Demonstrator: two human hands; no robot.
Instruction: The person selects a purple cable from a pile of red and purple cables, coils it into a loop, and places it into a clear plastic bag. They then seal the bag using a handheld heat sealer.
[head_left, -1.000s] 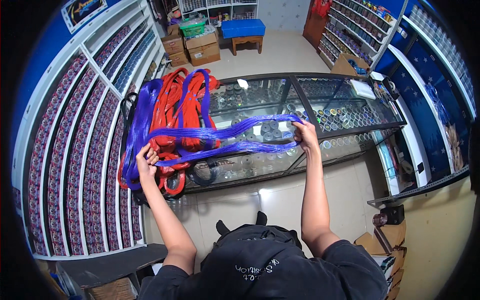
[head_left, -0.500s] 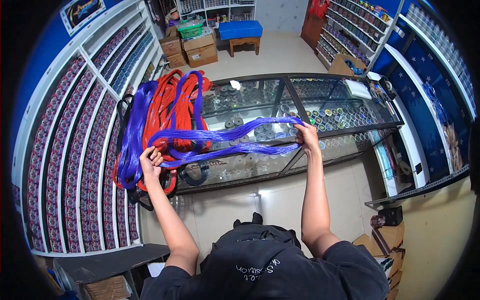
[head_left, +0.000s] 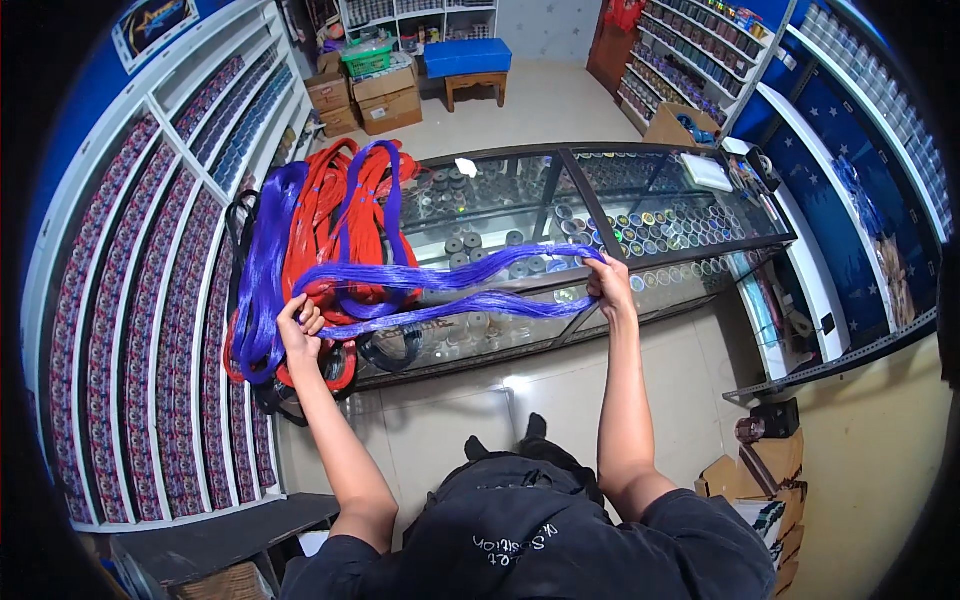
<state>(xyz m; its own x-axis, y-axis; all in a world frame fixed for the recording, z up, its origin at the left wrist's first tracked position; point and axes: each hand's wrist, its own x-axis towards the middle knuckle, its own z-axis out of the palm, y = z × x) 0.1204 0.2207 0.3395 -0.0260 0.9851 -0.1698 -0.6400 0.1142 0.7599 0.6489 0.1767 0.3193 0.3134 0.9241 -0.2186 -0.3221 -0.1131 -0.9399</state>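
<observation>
The glass counter [head_left: 588,200] carries red bundles [head_left: 308,235], overlapping too much to count. Above its near edge, one purple loop [head_left: 450,278] stretches between two grips curled round it, left hand [head_left: 300,325] and right hand [head_left: 611,283], as half a second ago; the two feet [head_left: 537,426] now stand farther apart. The hands hide parts of the loop's ends.

From the wearer's head, the fisheye head view looks steeply down and forward: the black T-shirt [head_left: 560,530] sits close at six o'clock, the glass tabletop [head_left: 586,200] near the centre, the blue-topped stool [head_left: 467,60] far off at twelve; the white shelving [head_left: 190,160] bows at nine.
</observation>
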